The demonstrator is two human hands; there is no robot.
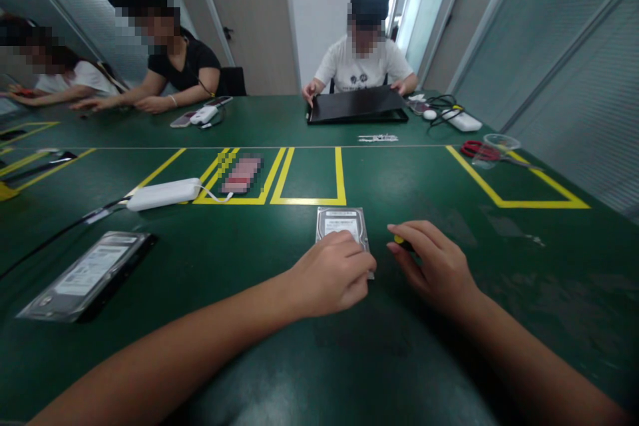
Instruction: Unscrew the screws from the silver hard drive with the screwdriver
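Note:
A hard drive [342, 216] with a silver cover and white label lies flat on the green table. Over its near part is my left hand [334, 274], fingers curled and closed at the drive's right edge. What those fingers pinch, if anything, is hidden. To the right of the drive, and apart from it, my right hand [434, 263] pinches a small black-and-yellow object [399, 239]. Most of that object is covered by the fingers, so its kind does not show. A second hard drive [92, 273], larger in view, lies at the left.
A white power strip [164, 194] with a black cable lies at left, its white lead reaching a phone [242, 174]. Yellow tape [309, 201] marks rectangles. Red-handled scissors [482, 150] and a clear plastic dish [502, 141] sit right. Across, a person handles a black panel [357, 105].

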